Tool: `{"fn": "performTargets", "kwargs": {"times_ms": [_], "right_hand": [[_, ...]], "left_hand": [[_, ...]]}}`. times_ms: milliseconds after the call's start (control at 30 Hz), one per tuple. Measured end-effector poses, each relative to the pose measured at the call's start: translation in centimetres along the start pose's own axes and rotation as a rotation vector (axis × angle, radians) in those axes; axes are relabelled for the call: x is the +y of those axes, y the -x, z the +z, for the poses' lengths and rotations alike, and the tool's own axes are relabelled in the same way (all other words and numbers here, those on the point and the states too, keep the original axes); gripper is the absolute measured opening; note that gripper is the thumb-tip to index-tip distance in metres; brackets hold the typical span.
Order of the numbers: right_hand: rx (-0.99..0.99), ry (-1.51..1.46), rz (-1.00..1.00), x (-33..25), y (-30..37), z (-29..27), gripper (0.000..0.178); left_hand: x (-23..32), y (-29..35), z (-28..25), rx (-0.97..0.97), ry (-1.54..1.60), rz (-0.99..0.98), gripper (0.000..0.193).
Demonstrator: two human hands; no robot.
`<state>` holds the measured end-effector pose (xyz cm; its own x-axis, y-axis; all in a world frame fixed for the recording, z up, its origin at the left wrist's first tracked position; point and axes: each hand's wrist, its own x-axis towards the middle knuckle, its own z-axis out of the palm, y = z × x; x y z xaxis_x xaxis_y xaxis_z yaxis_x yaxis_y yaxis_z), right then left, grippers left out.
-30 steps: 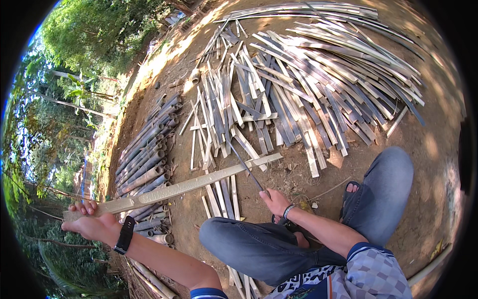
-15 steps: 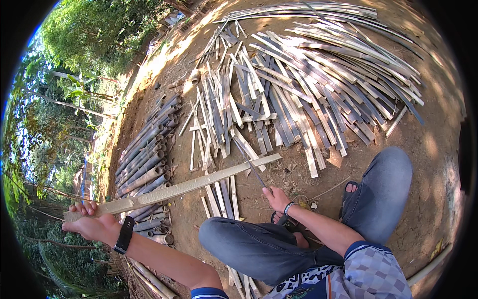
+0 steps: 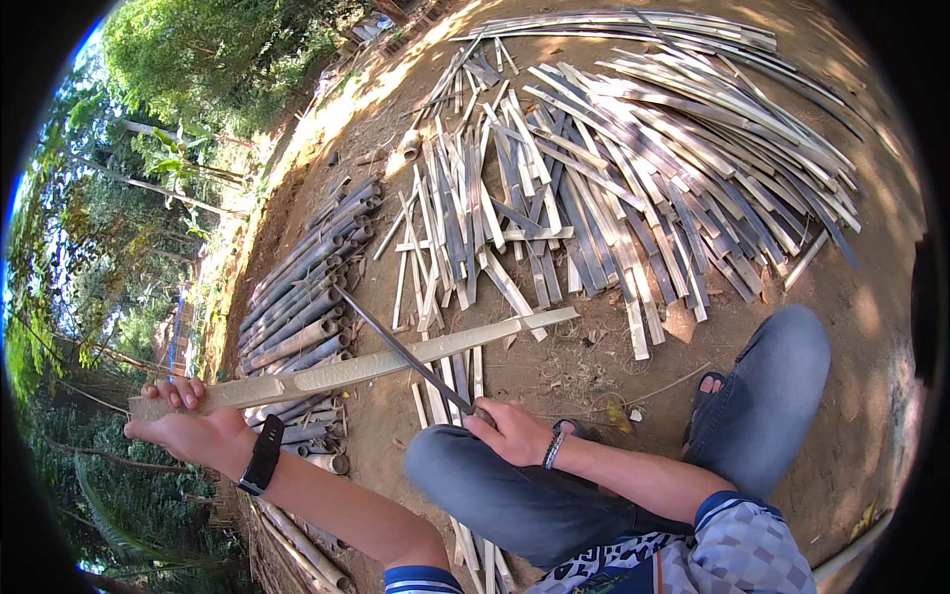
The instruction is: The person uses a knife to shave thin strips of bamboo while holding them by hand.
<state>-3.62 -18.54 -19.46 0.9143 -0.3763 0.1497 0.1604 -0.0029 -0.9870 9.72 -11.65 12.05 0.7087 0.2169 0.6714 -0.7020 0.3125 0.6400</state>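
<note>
My left hand [image 3: 195, 424], with a dark watch at its wrist, is wrapped round the left end of a long pale split-bamboo strip [image 3: 341, 370]. The strip slants up to the right across the view, its inner face and node marks showing. My right hand [image 3: 510, 433] is closed round the handle of a long knife [image 3: 394, 343], near my bent left knee. Its narrow dark blade points up and to the left, crossing the strip near its middle. Whether the blade touches the strip I cannot tell. Most of the handle is hidden in my fist.
A large heap of split bamboo strips [image 3: 633, 178] spreads over the dirt ground [image 3: 594, 381] ahead. Whole bamboo poles [image 3: 307, 312] are stacked at the left. More strips [image 3: 465, 381] lie under the held one, beside my jeans-clad left leg [image 3: 495, 485]. Trees [image 3: 188, 69] stand beyond.
The knife has swung left and toward me along the strip, from near its far right end to its middle. My left hand keeps its grip; the view has shifted slightly.
</note>
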Motion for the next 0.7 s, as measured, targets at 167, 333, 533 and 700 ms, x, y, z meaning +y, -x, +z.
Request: {"fn": "performTargets", "kwargs": {"times_ms": [167,333,533,700], "right_hand": [[0.151,0.021,0.217,3.8,-0.7,-0.5,0.049],[-0.024,-0.03,0.074,-2.0,1.0,-0.4,0.046],[-0.109,-0.064,0.027,-7.3,2.7,-0.8,0.043],[-0.031,-0.098,0.137,-3.8,2.1,-0.4,0.043]], "left_hand": [[0.8,0.8,-0.5,-0.037,0.044,0.005,0.055],[1.3,1.0,-2.2,-0.166,0.135,0.015,0.054],[1.6,1.4,-3.2,-0.367,0.331,-0.005,0.05],[2.3,1.9,-3.2,-0.342,0.322,-0.001,0.051]]}}
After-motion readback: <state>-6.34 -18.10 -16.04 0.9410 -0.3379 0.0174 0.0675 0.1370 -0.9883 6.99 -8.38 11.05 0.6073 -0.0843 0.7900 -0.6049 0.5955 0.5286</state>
